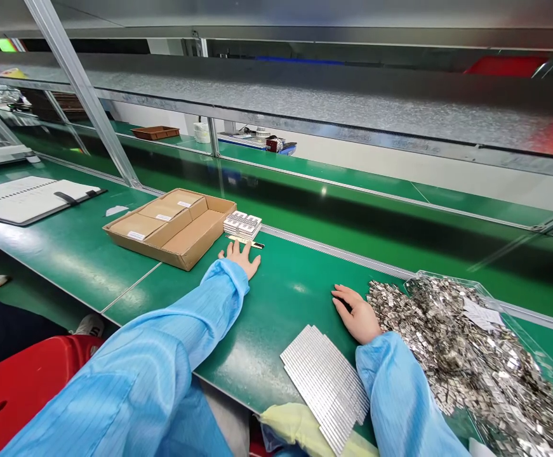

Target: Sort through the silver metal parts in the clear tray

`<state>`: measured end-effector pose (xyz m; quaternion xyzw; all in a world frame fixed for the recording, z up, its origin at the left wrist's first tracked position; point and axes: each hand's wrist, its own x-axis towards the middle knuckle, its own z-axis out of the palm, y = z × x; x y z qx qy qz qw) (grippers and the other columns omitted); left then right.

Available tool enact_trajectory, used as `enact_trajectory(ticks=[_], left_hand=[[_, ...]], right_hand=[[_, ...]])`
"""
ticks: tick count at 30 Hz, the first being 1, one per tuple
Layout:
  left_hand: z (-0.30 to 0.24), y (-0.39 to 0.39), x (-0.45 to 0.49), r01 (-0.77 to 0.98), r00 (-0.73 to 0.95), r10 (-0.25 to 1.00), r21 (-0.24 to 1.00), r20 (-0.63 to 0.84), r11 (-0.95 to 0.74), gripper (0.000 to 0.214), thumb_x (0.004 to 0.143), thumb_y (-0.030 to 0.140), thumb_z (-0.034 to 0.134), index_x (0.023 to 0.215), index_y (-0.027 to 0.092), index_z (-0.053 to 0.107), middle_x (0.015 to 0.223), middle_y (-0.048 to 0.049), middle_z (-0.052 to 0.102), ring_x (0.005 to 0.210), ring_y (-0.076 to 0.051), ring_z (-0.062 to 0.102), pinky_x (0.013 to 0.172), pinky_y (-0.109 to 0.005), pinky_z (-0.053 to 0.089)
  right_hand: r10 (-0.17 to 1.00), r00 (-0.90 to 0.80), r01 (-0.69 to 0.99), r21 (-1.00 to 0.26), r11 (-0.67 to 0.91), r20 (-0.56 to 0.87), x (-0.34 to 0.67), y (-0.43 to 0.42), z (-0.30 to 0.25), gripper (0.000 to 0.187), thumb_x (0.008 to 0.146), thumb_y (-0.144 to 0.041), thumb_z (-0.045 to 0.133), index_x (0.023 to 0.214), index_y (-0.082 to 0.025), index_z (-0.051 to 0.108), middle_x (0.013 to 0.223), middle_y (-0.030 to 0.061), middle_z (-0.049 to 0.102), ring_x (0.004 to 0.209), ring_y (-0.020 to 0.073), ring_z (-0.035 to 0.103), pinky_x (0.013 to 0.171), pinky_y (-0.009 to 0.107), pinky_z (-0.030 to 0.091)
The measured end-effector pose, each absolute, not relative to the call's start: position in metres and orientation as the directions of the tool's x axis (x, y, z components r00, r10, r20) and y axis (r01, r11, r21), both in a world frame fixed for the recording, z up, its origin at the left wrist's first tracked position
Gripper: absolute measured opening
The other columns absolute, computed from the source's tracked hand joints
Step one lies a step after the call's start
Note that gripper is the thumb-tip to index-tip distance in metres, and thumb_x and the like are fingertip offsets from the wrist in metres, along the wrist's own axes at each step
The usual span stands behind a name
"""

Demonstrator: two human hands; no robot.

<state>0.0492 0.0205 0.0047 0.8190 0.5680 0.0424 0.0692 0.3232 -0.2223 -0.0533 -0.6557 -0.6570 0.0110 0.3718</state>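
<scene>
My left hand (242, 259) reaches forward with its fingers spread and holds nothing that I can see. Its fingertips are near a thin pale stick with a black end (258, 245), perhaps touching it. Just beyond is a small stack of white slotted pieces (242, 223), beside a cardboard tray (193, 257). My right hand (359, 316) lies low over the green bench, fingers extended, with no object visible in it. Right of it spreads a heap of small shiny metal pieces (452, 336). Rows of silver metal strips (321, 381) lie flat below that hand, near my right sleeve.
Labelled cardboard boxes (159, 216) fill part of the tray. An open ring-bound notebook (23, 197) lies far left. A slanted metal post (86, 95) and a long shelf (305, 95) stand over the bench. A red stool (33, 387) is at lower left.
</scene>
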Motion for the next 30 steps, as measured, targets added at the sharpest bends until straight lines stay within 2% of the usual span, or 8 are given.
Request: enact_trajectory(ticks=[11, 30], left_hand=[[0.0025, 0.0233, 0.0501, 0.922, 0.369, 0.929, 0.144, -0.034, -0.361, 0.07, 0.094, 0.063, 0.02, 0.155, 0.03, 0.025, 0.161, -0.0076, 0.016, 0.148, -0.026, 0.013, 0.115, -0.053, 0.018], [-0.0002, 0.0224, 0.0514, 0.913, 0.379, 0.925, 0.156, 0.014, -0.377, 0.065, 0.094, 0.058, 0.024, 0.153, 0.029, 0.031, 0.159, -0.0068, 0.02, 0.147, -0.026, 0.017, 0.115, -0.053, 0.019]], right_hand=[[0.87, 0.131, 0.855, -0.499, 0.143, 0.475, 0.325, -0.2221, -0.0552, 0.069, 0.113, -0.075, 0.033, 0.114, -0.014, 0.065, 0.123, 0.012, 0.05, 0.119, 0.0281, 0.044, 0.106, 0.048, 0.038], [0.845, 0.089, 0.862, -0.465, 0.2, 0.527, 0.3236, -0.2225, -0.0537, 0.061, 0.116, -0.068, 0.036, 0.115, -0.014, 0.064, 0.123, 0.011, 0.05, 0.118, 0.0274, 0.044, 0.106, 0.046, 0.039]])
